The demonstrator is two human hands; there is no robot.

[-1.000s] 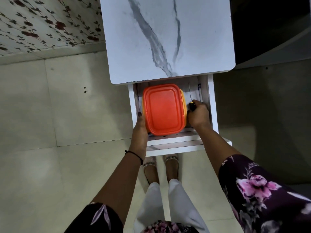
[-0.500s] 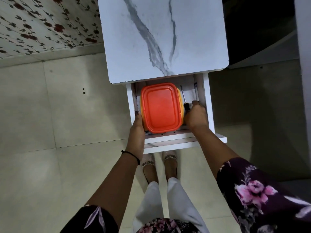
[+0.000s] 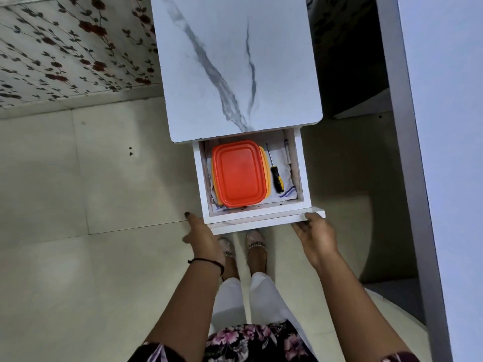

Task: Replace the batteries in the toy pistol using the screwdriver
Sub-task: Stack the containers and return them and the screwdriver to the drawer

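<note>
Your left hand (image 3: 203, 237) and right hand (image 3: 316, 237) are empty, fingers loose; take the black-and-yellow screwdriver (image 3: 275, 173), probably light and stiff, by its handle.

Looks like a rm in a home: floral-print wall covering (image 3: 65, 53) at 10 o'clock, pale tiled floor (image 3: 104, 257) at 8. At 12, small marble-look side table (image 3: 235, 61) w/ open drawer (image 3: 261, 220) holding orange plastic food box (image 3: 239, 173), cloth (image 3: 284, 163) & screwdriver (image 3: 276, 176); sandalled feet (image 3: 254, 246) at 6.
</note>
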